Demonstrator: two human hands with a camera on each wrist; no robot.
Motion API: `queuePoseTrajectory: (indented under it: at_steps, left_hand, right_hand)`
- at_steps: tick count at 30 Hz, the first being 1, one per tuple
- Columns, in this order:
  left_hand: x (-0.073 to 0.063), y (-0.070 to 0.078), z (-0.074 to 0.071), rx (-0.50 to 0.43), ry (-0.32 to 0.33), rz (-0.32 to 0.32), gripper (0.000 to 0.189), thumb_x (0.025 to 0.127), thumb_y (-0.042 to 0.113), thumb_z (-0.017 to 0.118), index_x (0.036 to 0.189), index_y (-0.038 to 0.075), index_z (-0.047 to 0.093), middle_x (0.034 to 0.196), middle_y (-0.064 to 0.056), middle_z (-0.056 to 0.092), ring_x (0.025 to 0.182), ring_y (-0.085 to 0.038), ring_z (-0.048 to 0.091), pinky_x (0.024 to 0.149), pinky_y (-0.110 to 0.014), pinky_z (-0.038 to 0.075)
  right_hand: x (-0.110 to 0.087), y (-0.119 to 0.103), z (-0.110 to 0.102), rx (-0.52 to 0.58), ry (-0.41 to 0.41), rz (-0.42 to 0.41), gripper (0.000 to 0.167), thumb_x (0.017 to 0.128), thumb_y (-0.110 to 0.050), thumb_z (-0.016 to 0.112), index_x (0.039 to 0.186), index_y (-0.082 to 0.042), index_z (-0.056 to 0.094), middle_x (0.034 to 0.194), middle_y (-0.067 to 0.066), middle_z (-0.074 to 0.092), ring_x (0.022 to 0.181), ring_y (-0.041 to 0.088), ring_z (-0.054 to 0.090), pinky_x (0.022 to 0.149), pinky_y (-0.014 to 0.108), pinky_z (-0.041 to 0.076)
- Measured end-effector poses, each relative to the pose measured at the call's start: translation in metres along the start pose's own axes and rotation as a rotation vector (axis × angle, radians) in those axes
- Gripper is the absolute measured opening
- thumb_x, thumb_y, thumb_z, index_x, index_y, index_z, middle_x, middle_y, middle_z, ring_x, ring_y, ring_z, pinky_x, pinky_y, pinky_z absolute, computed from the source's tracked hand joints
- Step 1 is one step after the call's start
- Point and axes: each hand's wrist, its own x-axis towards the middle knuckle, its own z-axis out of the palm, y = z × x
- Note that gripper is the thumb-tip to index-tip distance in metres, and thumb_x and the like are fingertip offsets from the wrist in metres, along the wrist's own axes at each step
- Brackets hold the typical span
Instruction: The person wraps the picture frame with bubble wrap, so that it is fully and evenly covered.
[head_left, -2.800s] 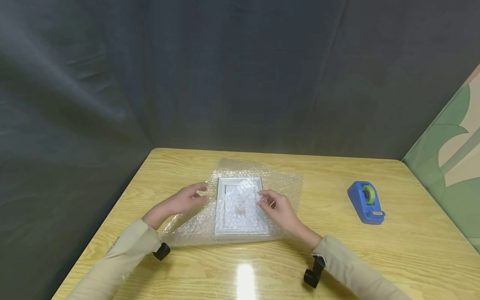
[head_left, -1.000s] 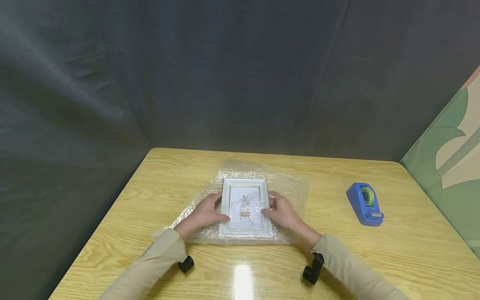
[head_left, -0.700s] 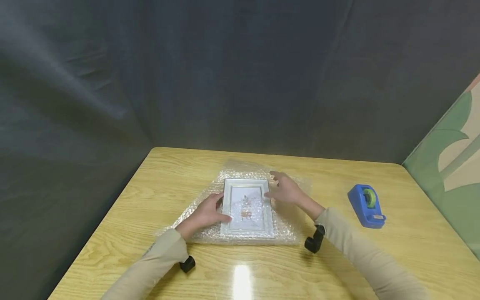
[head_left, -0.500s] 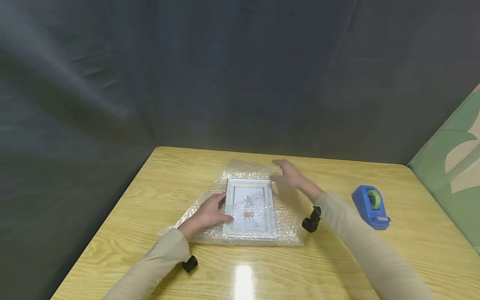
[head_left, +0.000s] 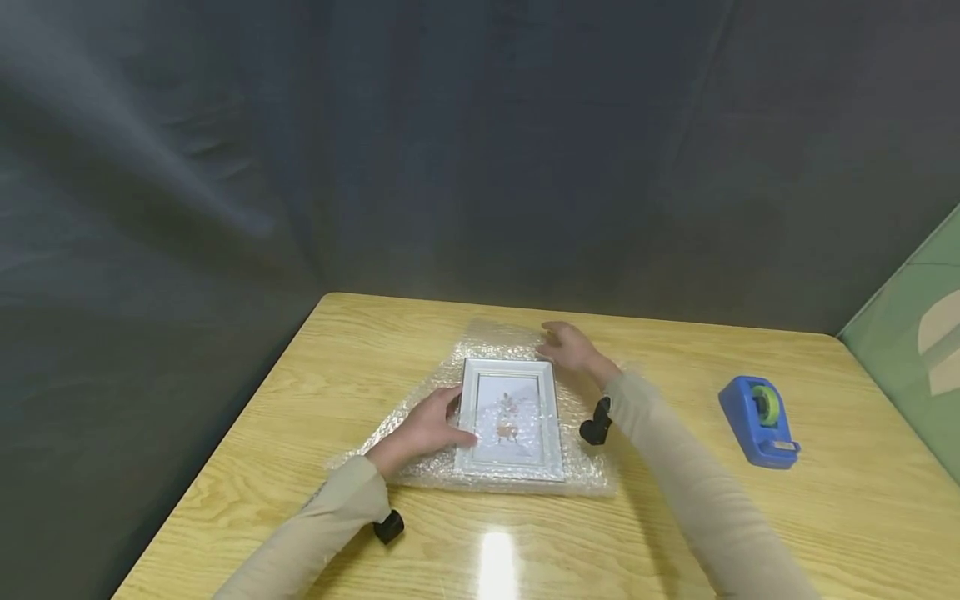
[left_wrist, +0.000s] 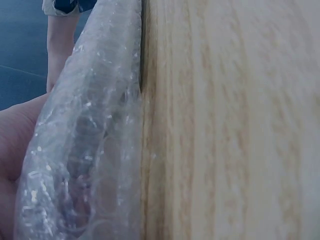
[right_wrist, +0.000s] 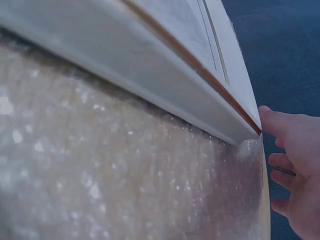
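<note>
A white picture frame (head_left: 510, 469) with a floral print lies on a sheet of bubble wrap (head_left: 431, 392), part of which is folded over its front. My left hand (head_left: 427, 423) holds the frame's left side, thumb over the front edge and fingers down along the side. In the left wrist view, the bubble wrap (left_wrist: 80, 130) covers most of that edge. By the far right corner is my right hand (head_left: 572, 346), fingers extended and holding nothing. The right wrist view has that hand's thumb (right_wrist: 272, 120) right at the frame's corner (right_wrist: 245, 127).
A blue tape dispenser (head_left: 757, 421) with a green roll stands on the right of the wooden table (head_left: 675, 500). Dark curtain (head_left: 525, 167) hangs behind and to the left. A patterned green panel (head_left: 915, 333) borders the right side.
My right hand has left the frame's right side and moved away from me to its far right corner. The left hand, earlier off the frame, came to its left side and has stayed there.
</note>
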Motion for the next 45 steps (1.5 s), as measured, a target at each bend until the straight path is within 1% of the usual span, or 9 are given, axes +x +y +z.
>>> queuePoseTrajectory:
  at_steps: [6, 9, 15, 20, 23, 26, 33, 38, 45]
  left_hand:
    - [0.002, 0.0, 0.0, 0.013, -0.002, 0.008, 0.094, 0.062, 0.028, 0.081, 0.141, 0.01, 0.032, 0.128, -0.013, 0.046, 0.11, -0.028, 0.049, 0.094, -0.039, 0.043]
    - [0.002, 0.0, 0.0, 0.015, -0.004, 0.003, 0.094, 0.062, 0.028, 0.081, 0.141, 0.011, 0.032, 0.129, -0.012, 0.045, 0.111, -0.028, 0.049, 0.095, -0.038, 0.043]
    - [0.002, 0.0, 0.0, 0.013, -0.007, 0.006, 0.094, 0.062, 0.027, 0.081, 0.141, 0.011, 0.032, 0.13, -0.012, 0.044, 0.111, -0.028, 0.049, 0.095, -0.039, 0.042]
    - [0.002, -0.001, -0.002, 0.012, -0.001, 0.011, 0.094, 0.063, 0.027, 0.08, 0.141, 0.011, 0.032, 0.126, -0.013, 0.046, 0.109, -0.029, 0.05, 0.093, -0.04, 0.044]
    - [0.001, -0.001, -0.004, 0.016, 0.002, 0.006, 0.094, 0.062, 0.027, 0.08, 0.141, 0.011, 0.032, 0.124, -0.013, 0.047, 0.108, -0.029, 0.05, 0.092, -0.041, 0.044]
    - [0.001, 0.0, -0.005, 0.018, 0.002, 0.004, 0.093, 0.063, 0.027, 0.08, 0.141, 0.011, 0.032, 0.125, -0.013, 0.047, 0.109, -0.029, 0.05, 0.093, -0.042, 0.044]
    - [0.003, -0.002, -0.004, 0.022, 0.003, 0.019, 0.093, 0.063, 0.027, 0.081, 0.141, 0.008, 0.032, 0.125, -0.015, 0.048, 0.109, -0.03, 0.05, 0.094, -0.042, 0.043]
    - [0.004, -0.004, -0.004, 0.023, 0.006, 0.03, 0.092, 0.063, 0.027, 0.081, 0.14, 0.01, 0.034, 0.127, -0.015, 0.047, 0.109, -0.03, 0.05, 0.094, -0.042, 0.043]
    - [0.006, -0.004, -0.003, 0.015, 0.004, 0.032, 0.092, 0.063, 0.027, 0.08, 0.14, 0.01, 0.034, 0.128, -0.015, 0.046, 0.11, -0.031, 0.05, 0.093, -0.042, 0.044]
  right_hand:
    - [0.001, 0.004, 0.006, 0.006, -0.047, 0.078, 0.057, 0.087, -0.018, 0.059, 0.129, 0.014, 0.038, 0.129, 0.031, 0.042, 0.12, 0.043, 0.039, 0.102, 0.049, 0.032]
    - [0.001, 0.005, 0.008, 0.014, -0.044, 0.075, 0.055, 0.087, -0.017, 0.059, 0.129, 0.013, 0.039, 0.129, 0.031, 0.043, 0.119, 0.042, 0.041, 0.101, 0.048, 0.033]
    - [0.001, 0.0, 0.006, 0.069, 0.04, 0.03, 0.051, 0.085, -0.008, 0.06, 0.127, 0.012, 0.041, 0.117, 0.03, 0.05, 0.107, 0.041, 0.05, 0.092, 0.049, 0.043]
    - [0.002, -0.009, 0.0, 0.096, 0.105, 0.043, 0.046, 0.086, -0.011, 0.06, 0.127, 0.006, 0.046, 0.109, 0.023, 0.053, 0.101, 0.033, 0.05, 0.086, 0.046, 0.044]
    - [0.003, -0.016, -0.004, 0.112, 0.12, 0.019, 0.044, 0.085, -0.012, 0.061, 0.124, 0.005, 0.049, 0.104, 0.02, 0.054, 0.095, 0.031, 0.051, 0.082, 0.044, 0.045]
    - [0.003, -0.025, -0.005, 0.107, 0.13, -0.047, 0.039, 0.084, -0.011, 0.062, 0.119, 0.005, 0.054, 0.101, 0.019, 0.058, 0.09, 0.029, 0.053, 0.078, 0.042, 0.046]
    - [0.005, -0.045, 0.006, 0.11, 0.158, -0.162, 0.028, 0.086, -0.01, 0.06, 0.111, 0.004, 0.061, 0.108, 0.018, 0.062, 0.093, 0.028, 0.058, 0.081, 0.042, 0.048]
    - [0.006, -0.059, 0.016, 0.125, 0.181, -0.196, 0.021, 0.089, -0.014, 0.058, 0.101, 0.001, 0.066, 0.101, 0.014, 0.065, 0.09, 0.025, 0.06, 0.08, 0.039, 0.049]
    - [0.001, -0.069, 0.02, 0.153, 0.157, -0.209, 0.017, 0.089, -0.01, 0.058, 0.097, 0.002, 0.067, 0.095, 0.012, 0.066, 0.087, 0.023, 0.061, 0.08, 0.038, 0.05]
